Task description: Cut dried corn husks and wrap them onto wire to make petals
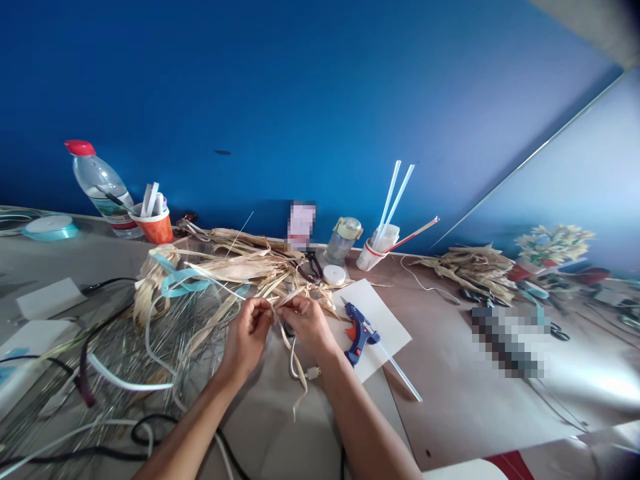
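Note:
Close together at the centre are my left hand [253, 331] and my right hand [306, 325], both with fingers pinched. Between them they hold a thin, pale strip of dried husk [287, 299]; its exact shape is partly hidden by the fingers. A longer curled strip [300, 383] hangs down below my right hand. Behind my hands lies a loose heap of dried husks [250, 265], with a light-blue ribbon [186, 281] at its left. Just right of my right hand, a blue glue gun [361, 333] rests on a white sheet [390, 327].
Thin wires [125, 373] and cables spread over the left side. Along the wall stand a bottle [103, 183], a red cup [156, 227], a jar [343, 240] and a cup with glue sticks [371, 257]. More husks [477, 270] and a flower pot [523, 271] are at right.

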Tool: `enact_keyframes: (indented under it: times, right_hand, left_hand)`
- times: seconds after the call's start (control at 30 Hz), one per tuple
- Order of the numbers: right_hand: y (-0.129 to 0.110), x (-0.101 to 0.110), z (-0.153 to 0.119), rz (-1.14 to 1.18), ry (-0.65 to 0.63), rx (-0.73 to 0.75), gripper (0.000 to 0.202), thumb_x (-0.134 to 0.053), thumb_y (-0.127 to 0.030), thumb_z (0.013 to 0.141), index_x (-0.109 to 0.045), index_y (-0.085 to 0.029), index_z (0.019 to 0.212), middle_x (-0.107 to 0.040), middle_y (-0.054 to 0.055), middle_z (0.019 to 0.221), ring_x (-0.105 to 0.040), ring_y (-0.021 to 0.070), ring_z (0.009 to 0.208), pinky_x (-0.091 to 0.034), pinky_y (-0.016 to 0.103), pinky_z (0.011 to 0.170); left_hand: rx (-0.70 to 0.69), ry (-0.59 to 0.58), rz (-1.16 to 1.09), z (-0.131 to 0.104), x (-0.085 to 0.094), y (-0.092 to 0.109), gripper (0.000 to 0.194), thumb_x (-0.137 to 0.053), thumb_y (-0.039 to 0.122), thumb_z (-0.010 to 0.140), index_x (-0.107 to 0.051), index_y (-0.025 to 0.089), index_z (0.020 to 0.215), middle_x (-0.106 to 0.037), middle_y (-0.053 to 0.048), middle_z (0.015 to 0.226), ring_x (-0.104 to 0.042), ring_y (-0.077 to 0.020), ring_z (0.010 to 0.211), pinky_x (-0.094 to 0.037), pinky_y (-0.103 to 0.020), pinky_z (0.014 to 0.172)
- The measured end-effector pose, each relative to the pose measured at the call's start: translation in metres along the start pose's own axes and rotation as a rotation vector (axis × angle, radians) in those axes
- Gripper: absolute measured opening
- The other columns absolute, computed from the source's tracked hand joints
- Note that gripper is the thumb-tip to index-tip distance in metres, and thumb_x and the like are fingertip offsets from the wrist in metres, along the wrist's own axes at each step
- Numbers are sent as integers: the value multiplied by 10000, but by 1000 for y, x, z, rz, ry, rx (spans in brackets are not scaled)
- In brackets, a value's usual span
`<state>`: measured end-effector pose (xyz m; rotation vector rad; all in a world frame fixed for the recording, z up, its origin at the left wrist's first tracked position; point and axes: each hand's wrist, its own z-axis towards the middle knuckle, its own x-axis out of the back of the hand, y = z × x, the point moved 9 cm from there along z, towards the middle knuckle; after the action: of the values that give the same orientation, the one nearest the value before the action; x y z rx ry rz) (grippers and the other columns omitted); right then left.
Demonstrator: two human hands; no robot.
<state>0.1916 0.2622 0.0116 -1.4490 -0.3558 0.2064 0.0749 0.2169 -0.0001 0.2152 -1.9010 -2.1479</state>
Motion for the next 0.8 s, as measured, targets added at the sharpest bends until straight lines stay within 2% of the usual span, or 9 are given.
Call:
enact_keyframes:
  times: [0.27,0.47,0.63,0.8]
  right_hand:
    - [1,-1,1,35,-32,26,183,-588,-275,747,-726,-159,718,-663,36,765,-551,144,685,-421,230,609]
    - [4,6,-1,-59,59,-52,200,-600,-302,752,-695,-145,675,-579,8,609,-478,125,583,-378,235,554]
    - [-4,-2,-2,-17,-73,60,229,-556,-299,813,-733,-164,757,-639,39,735,-565,171,744,-442,281,722]
    - [-1,-4,-2,83,-137,33,160,-616,-267,771,-736,-170,813,-656,44,789,-578,187,789,-452,304,758]
  left_hand:
    - [-10,-18,31,0,-2,-1,101,-545,290,811,-518,204,855,-576,23,705,-530,-135,634,-395,-232,581]
    - [21,-12,-34,0,-2,-4,115,-576,293,787,-535,201,843,-582,28,684,-530,-131,626,-395,-230,576]
    - [118,-11,-238,2,-5,-11,190,-635,329,743,-536,186,821,-579,34,661,-525,-114,608,-400,-220,573]
    - [207,-17,-398,4,-8,-18,230,-675,324,710,-524,181,807,-544,62,581,-450,-74,507,-339,-186,493]
